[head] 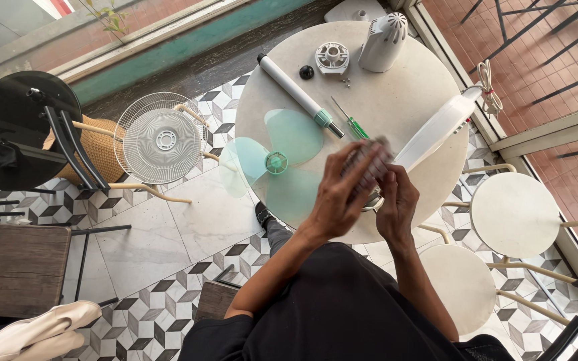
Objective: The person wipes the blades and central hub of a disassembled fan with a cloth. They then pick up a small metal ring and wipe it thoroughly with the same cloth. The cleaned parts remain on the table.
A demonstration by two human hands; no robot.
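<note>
1. Over the near edge of the round pale stone bench (pixel 396 107), the left hand (pixel 338 194) and right hand (pixel 396 200) meet around one small ribbed grey plastic part (pixel 369 160), blurred; the left fingers (pixel 346 157) curl over its top and the right fingers wrap it from below, so both hands grip it.
2. One long white plastic fan housing (pixel 439 127) slants from the hands toward the bench's far right edge, with one bundled white power cord (pixel 488 87) hanging at its outer end.
3. One translucent pale green three-bladed fan propeller (pixel 275 162) lies flat at the bench's left edge, partly overhanging it.
4. One white tube with a green collar (pixel 296 93) lies diagonally, and one green-handled screwdriver (pixel 350 120) rests just beside its lower end.
5. One white domed motor cover (pixel 382 40), one round white ring-shaped cap (pixel 332 57) and one small black knob (pixel 306 72) sit at the far side; tiny screws near them are too small to count.
6. One white wire fan grille (pixel 160 137) leans on a wicker chair (pixel 98 147) on the patterned tile floor.
7. Two round white stools (pixel 515 214) stand to the right.
</note>
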